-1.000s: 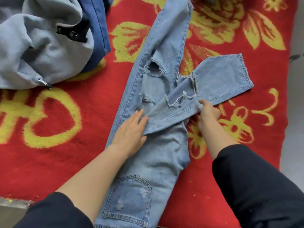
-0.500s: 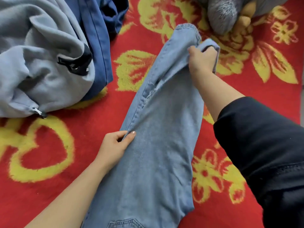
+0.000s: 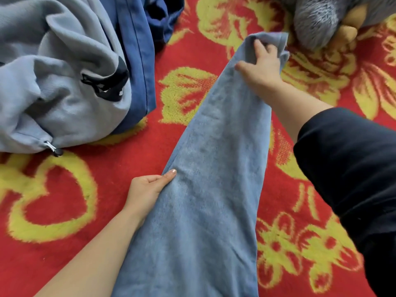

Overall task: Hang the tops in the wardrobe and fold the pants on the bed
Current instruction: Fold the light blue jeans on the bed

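Jeans (image 3: pixel 214 168) are laid lengthwise on the bed's red and yellow cover (image 3: pixel 64 200), the legs doubled one upon the other, so that a single long band of denim runs away from the person. The hem end is grasped by the right hand (image 3: pixel 263 65), its fingers curled into the cloth at the far end, near a plush toy (image 3: pixel 321 22). The left edge, about midway along, is pinched by the left hand (image 3: pixel 147 189), with the thumb on top and the fingers tucked at the edge.

The step in hand is judged to be the folding of the pants: the lengthwise doubling is done, but the cross fold is not yet made. For the next move the hems would need to be carried back toward the waist. The middle would be held down so that the crease forms there, and the side edges kept in line.

A hoodie (image 3: pixel 53 82) and a blue garment (image 3: pixel 139 61) are heaped at the left, apart from the jeans, and neither is yet hung.
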### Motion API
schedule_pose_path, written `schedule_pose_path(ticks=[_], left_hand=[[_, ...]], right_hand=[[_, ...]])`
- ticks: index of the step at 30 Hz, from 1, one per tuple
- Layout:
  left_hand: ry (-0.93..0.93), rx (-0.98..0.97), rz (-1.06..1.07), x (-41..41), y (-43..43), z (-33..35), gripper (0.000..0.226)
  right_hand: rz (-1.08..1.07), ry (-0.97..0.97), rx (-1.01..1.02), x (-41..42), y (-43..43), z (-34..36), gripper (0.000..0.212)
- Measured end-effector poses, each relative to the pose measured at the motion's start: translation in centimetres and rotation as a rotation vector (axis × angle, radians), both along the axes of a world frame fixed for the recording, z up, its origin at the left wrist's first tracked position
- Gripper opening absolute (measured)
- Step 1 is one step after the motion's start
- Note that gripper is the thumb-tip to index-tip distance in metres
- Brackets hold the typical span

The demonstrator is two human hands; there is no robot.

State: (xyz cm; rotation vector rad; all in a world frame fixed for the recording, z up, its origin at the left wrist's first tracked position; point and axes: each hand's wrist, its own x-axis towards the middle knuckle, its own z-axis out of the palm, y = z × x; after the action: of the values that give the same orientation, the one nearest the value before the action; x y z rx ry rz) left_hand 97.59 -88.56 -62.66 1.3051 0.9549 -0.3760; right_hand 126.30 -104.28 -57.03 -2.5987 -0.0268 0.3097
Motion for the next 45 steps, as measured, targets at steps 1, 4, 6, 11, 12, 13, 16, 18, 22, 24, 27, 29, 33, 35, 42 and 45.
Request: schedule_pose_path(ticks=[1, 4, 6, 11, 12, 13, 16, 18, 22, 24, 27, 29, 33, 35, 42, 45], left_hand=[[0.009, 0.000, 0.005, 0.1, 0.0, -0.1, 0.043], [0.031, -0.004, 0.012, 0.3, 0.1, -0.7, 0.042], [0.034, 0.017, 0.001, 0.4, 0.2, -1.0, 0.045], [0.031, -0.008, -0.004, 0.2, 0.6, -1.3, 0.055], [0.025, -0.013, -0.004, 0.1, 0.6, -1.3, 0.059], [0.019, -0.009, -0.006, 0.1, 0.6, -1.2, 0.058], [0.010, -0.012, -0.027, -0.2, 0.5, -0.8, 0.047], [-0.021, -0.045, -0.037, -0.7, 0.4, -0.6, 0.037], [-0.036, 0.037, -0.081, -3.5, 0.2, -0.3, 0.022], [-0.010, 0.108, -0.123, -6.2, 0.2, -0.3, 0.018], [0.008, 0.163, -0.184, -10.6, 0.8, 0.0, 0.023], [0.018, 0.170, -0.212, -13.5, 1.4, 0.1, 0.020], [0.098, 0.192, -0.309, -19.7, 3.2, 0.1, 0.010], [0.150, 0.237, -0.347, -22.6, 3.9, 0.5, 0.010], [0.111, 0.527, -0.412, -29.8, 2.6, 2.5, 0.044], [0.198, 0.494, -0.571, -30.5, 2.3, 2.5, 0.037]], right_hand=[[-0.006, -0.028, -0.015, 0.8, 0.1, 0.2, 0.075], [-0.007, 0.039, 0.011, 2.3, 0.3, 0.0, 0.077], [0.043, 0.129, 0.002, 1.8, 0.1, -1.0, 0.074], [0.130, 0.029, -0.207, -3.1, -1.5, -3.8, 0.063], [0.142, 0.014, -0.243, -4.4, -2.0, -4.2, 0.062], [0.156, 0.013, -0.276, -5.8, -2.5, -4.5, 0.061], [0.198, 0.073, -0.330, -11.4, -3.6, -5.5, 0.062], [0.199, 0.110, -0.308, -15.9, -4.0, -6.0, 0.062], [0.244, 0.163, -0.300, -25.1, -4.2, -6.2, 0.064], [0.234, 0.190, -0.284, -29.5, -4.3, -6.0, 0.065], [0.214, 0.216, -0.293, -35.3, -4.5, -5.3, 0.066], [0.199, 0.237, -0.313, -39.0, -4.7, -5.0, 0.065], [0.061, 0.215, -0.317, -47.4, -4.5, -4.2, 0.062], [-0.103, 0.199, -0.268, -51.7, -3.8, -3.6, 0.068], [-0.897, 0.468, 0.291, -59.7, -2.2, -3.1, 0.059], [-0.855, 0.556, 0.469, -60.3, -2.7, -2.7, 0.031]])
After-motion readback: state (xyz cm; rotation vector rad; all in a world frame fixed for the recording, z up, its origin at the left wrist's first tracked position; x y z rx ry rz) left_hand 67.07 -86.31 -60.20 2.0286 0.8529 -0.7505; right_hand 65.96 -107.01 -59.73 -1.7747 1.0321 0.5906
